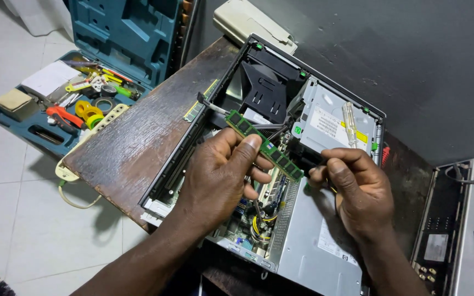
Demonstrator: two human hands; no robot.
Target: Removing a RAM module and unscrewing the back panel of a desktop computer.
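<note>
My left hand point(220, 175) and my right hand point(357, 192) hold a green memory module point(264, 145) between them, tilted above an opened desktop computer case point(325, 252). The left thumb and fingers pinch the module near its middle. The right fingertips grip its lower right end. Under the hands lie the motherboard and bundled cables point(259, 222), partly hidden. A second memory module point(199, 102) lies on the wooden table point(133, 142) beside the case's left edge. A clear-handled screwdriver point(350, 121) rests on the metal drive cage point(330, 123).
An open blue toolbox point(83, 71) with tape rolls, pliers and small tools sits on the tiled floor at the left. A beige device point(250, 22) leans by the dark wall. Another opened case point(451, 230) stands at the right.
</note>
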